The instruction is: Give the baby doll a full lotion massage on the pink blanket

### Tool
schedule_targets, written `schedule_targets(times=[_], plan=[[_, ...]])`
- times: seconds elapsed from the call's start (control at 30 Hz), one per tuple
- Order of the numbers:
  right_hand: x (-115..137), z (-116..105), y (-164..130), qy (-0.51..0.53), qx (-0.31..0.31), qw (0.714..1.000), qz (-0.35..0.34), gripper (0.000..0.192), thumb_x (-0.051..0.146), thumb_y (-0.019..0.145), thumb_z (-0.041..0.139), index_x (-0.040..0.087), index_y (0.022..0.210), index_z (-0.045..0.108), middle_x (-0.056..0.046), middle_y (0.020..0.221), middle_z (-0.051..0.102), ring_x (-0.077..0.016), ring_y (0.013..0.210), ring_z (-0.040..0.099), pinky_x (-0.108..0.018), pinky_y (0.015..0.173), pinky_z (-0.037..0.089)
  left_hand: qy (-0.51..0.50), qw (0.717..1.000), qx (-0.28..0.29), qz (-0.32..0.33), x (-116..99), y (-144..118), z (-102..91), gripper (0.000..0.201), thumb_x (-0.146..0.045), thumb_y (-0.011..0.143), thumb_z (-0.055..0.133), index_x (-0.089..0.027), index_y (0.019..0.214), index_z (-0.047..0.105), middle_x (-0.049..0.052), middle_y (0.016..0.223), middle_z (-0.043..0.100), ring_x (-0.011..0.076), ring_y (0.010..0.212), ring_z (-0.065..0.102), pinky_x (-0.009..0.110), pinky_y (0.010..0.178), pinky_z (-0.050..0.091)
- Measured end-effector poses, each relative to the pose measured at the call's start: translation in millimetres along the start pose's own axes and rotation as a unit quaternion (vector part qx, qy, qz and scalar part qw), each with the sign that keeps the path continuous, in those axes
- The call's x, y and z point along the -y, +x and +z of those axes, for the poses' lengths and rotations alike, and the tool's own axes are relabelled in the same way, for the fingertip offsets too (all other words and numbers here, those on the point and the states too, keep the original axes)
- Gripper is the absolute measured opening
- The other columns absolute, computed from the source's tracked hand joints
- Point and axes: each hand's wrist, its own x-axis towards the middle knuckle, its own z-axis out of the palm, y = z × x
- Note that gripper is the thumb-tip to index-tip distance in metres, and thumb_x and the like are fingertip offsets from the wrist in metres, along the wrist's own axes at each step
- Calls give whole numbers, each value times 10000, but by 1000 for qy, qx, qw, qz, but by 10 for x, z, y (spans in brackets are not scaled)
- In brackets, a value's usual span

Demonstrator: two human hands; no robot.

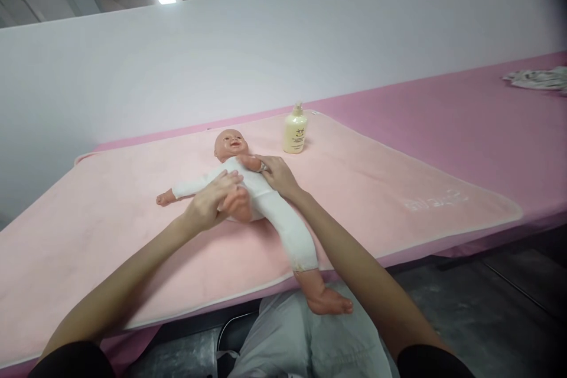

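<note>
A baby doll (257,189) with a white cloth body lies on its back on a pink mat (133,236), its head pointing away from me. One leg is folded up over the belly, and my left hand (210,199) is wrapped round it by the bare foot (238,204). My right hand (278,176) grips the doll's arm (250,162) near the wrist, bent across the chest. The other arm stretches out to the left, and the other leg reaches past the mat's near edge. My fingers are partly hidden behind the doll's limbs.
A pale yellow pump bottle (295,131) stands upright on the mat, beyond my right hand. Crumpled cloth (538,78) lies at the far right of the pink table cover (443,112). A white partition (283,53) rises behind the table. My lap is below its front edge.
</note>
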Motion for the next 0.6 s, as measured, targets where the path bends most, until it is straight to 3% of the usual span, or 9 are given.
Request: schedule_targets(times=[0.1, 0.23, 0.37, 0.5, 0.53, 0.6], plan=[[50, -20, 5, 10, 24, 1000, 0, 445, 154, 762, 484, 216, 1188, 598, -70, 1166, 646, -239, 1048, 573, -432, 966, 429, 33, 999, -15, 32, 121, 9, 81, 373, -264, 915, 513, -128, 1258, 457, 180, 1207, 635, 278, 1259, 509, 571, 1038, 443], [-51, -38, 33, 118, -98, 982, 111, 423, 269, 760, 563, 196, 1177, 573, -71, 1114, 656, -207, 948, 605, -374, 870, 489, 34, 991, -61, 112, -27, 44, 42, 326, -257, 926, 493, -111, 1217, 472, 176, 1195, 643, 250, 1225, 542, 477, 1007, 499], [-242, -41, 73, 235, -245, 904, 260, 372, 333, 748, 584, 176, 1084, 557, -72, 995, 662, -184, 855, 620, -351, 788, 531, 38, 972, -63, 224, -431, -8, 3, 174, -229, 897, 534, -148, 1046, 574, 111, 1125, 693, 222, 1157, 597, 358, 939, 559], [-390, -58, 75, 332, -267, 804, 416, 353, 266, 776, 533, 159, 1112, 517, -116, 1034, 643, -206, 864, 646, -376, 702, 564, 48, 949, -60, 306, -749, -65, 117, 61, -258, 846, 600, -219, 893, 605, 17, 1021, 733, 177, 1002, 679, 253, 809, 596], [-405, -60, 70, 325, -268, 801, 427, 364, 263, 781, 525, 155, 1129, 511, -121, 1036, 640, -210, 864, 647, -381, 698, 564, 48, 944, -65, 320, -762, -71, 133, 54, -265, 840, 605, -229, 880, 603, 6, 1004, 737, 174, 980, 687, 251, 795, 598], [-390, -58, 58, 272, -269, 839, 387, 381, 286, 788, 528, 154, 1145, 519, -113, 1018, 641, -208, 863, 640, -379, 725, 554, 29, 945, -63, 318, -698, -81, 121, 44, -272, 846, 597, -236, 871, 599, 1, 974, 740, 175, 977, 688, 284, 808, 600]])
